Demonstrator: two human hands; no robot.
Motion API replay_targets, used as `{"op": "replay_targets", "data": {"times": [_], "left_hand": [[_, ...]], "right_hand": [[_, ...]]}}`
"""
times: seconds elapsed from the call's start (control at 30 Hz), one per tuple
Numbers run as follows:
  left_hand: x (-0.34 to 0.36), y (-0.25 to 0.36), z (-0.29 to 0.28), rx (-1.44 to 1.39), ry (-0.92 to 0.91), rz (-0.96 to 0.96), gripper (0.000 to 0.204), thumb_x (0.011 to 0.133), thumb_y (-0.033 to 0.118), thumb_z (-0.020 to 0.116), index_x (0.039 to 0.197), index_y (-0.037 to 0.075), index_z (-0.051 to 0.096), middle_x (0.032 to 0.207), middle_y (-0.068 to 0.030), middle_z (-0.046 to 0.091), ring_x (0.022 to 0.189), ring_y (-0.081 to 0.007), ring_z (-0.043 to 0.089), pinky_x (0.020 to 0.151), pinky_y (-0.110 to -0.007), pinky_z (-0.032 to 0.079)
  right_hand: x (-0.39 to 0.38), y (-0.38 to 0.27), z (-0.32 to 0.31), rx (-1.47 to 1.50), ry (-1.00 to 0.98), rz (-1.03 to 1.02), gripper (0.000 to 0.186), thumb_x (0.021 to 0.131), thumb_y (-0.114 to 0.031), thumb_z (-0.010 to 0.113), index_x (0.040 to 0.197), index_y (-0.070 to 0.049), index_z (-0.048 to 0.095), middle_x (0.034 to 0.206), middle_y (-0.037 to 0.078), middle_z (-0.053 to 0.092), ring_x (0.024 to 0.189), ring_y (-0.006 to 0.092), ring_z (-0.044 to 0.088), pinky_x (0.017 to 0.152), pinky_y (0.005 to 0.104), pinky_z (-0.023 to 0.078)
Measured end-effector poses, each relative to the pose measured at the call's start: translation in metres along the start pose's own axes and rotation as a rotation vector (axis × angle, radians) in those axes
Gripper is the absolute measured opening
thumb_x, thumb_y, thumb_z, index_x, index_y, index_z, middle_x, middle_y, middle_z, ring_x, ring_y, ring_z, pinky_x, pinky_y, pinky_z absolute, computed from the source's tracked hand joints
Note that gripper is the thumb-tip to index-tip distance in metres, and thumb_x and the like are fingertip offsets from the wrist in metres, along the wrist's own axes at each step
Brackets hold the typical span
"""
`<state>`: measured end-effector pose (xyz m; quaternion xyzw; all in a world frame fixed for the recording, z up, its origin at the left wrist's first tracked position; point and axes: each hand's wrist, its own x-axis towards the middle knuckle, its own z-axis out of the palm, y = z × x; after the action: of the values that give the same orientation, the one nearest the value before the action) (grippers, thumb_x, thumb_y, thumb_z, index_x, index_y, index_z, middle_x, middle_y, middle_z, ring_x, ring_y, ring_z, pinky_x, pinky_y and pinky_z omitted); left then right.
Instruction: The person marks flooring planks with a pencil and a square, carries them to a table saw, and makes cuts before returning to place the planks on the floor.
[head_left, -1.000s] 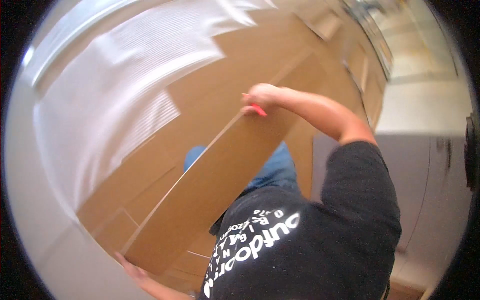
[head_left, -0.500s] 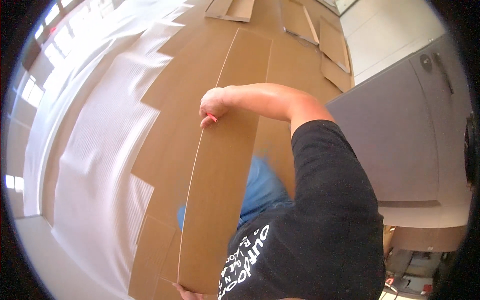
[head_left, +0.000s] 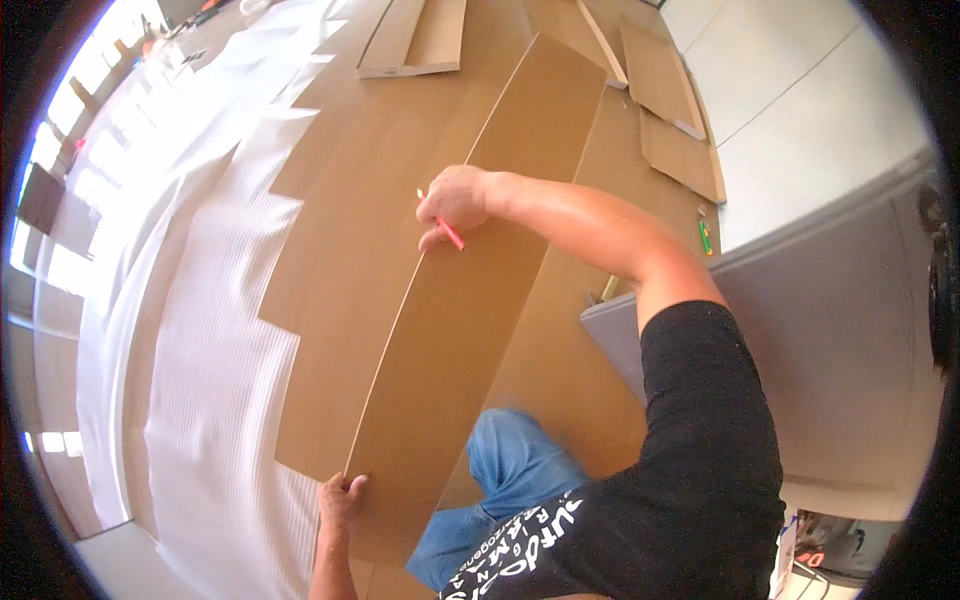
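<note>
I kneel with a long brown cardboard strip (head_left: 452,360) slanting across my front. My right hand (head_left: 455,202) is closed at the strip's left edge, holding a thin pink pen-like tool (head_left: 456,238). My left hand (head_left: 338,500) grips the same edge at the near end, its thumb raised beside it. Under and left of the strip is a broad cardboard sheet (head_left: 350,180) with a stepped edge, bordered by white ribbed sheeting (head_left: 215,330).
Folded cardboard pieces (head_left: 440,35) lie at the far end, others (head_left: 665,90) along the right. A green tool (head_left: 705,236) lies near them. A grey panel (head_left: 820,350) stands at my right beside pale floor tiles (head_left: 790,120). Small items (head_left: 190,30) sit at the far left.
The view has swung round. The strip's near end and my left hand have come farther into view, and the strip sits further forward. Both hands still hold its edge.
</note>
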<state>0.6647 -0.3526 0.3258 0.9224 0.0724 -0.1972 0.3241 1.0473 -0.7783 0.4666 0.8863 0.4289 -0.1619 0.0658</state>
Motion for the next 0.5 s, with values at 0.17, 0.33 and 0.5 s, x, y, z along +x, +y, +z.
{"op": "replay_targets", "data": {"times": [0.17, 0.33, 0.5], "left_hand": [[0.108, 0.091, 0.053, -0.058, 0.02, 0.053, 0.051, 0.081, 0.033, 0.084, 0.064, -0.004, 0.054, 0.053, -0.016, 0.05, 0.048, -0.0234, 0.042, 0.05, -0.04, 0.04], [0.223, 0.163, 0.1, -0.069, 0.017, 0.049, 0.054, 0.085, 0.035, 0.079, 0.062, -0.004, 0.05, 0.053, -0.0166, 0.043, 0.05, -0.0244, 0.036, 0.051, -0.042, 0.038], [0.352, 0.266, 0.132, -0.016, -0.05, -0.004, 0.053, 0.091, 0.038, 0.072, 0.066, -0.005, 0.055, 0.059, -0.0227, 0.053, 0.054, -0.0287, 0.051, 0.057, -0.044, 0.044]], "right_hand": [[-0.028, 0.146, 0.093, 0.136, 0.387, 0.192, 0.045, 0.092, -0.054, 0.061, 0.078, -0.011, 0.063, 0.076, 0.011, 0.071, 0.076, 0.0382, 0.069, 0.075, 0.0453, 0.054], [-0.057, 0.273, 0.193, 0.47, 1.611, 0.533, 0.026, 0.094, -0.031, 0.067, 0.094, -0.006, 0.062, 0.099, 0.014, 0.066, 0.09, 0.0238, 0.065, 0.076, 0.0401, 0.052], [-0.122, 0.27, 0.429, 0.613, 1.121, 1.742, 0.043, 0.101, -0.025, 0.061, 0.134, -0.003, 0.046, 0.118, 0.018, 0.06, 0.094, 0.0255, 0.064, 0.074, 0.0442, 0.054]]}}
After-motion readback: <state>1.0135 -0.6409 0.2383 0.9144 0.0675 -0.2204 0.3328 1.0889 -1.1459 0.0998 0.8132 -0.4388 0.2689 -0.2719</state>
